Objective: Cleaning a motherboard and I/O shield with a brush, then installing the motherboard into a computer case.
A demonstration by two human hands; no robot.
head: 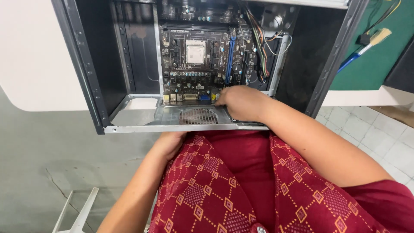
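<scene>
Hands: your right hand (241,102), fingers curled on the near edge of the motherboard (202,64) inside the open computer case (108,108), should press gently; left hand (167,144), beneath the case's front rim, grip hidden, steadies it.

This looks like a small computer repair workshop. An opened black metal computer case (129,86) lies on a pale white desk (34,56), its side panel off, showing the dark circuit board (196,64) with a bare square processor socket and bundled coloured wires (261,47). To the right a green work mat (375,56) carries a small brush with a blue handle (364,48). Underfoot are a rough grey cement floor (39,164) and pale tiles (371,129).
</scene>
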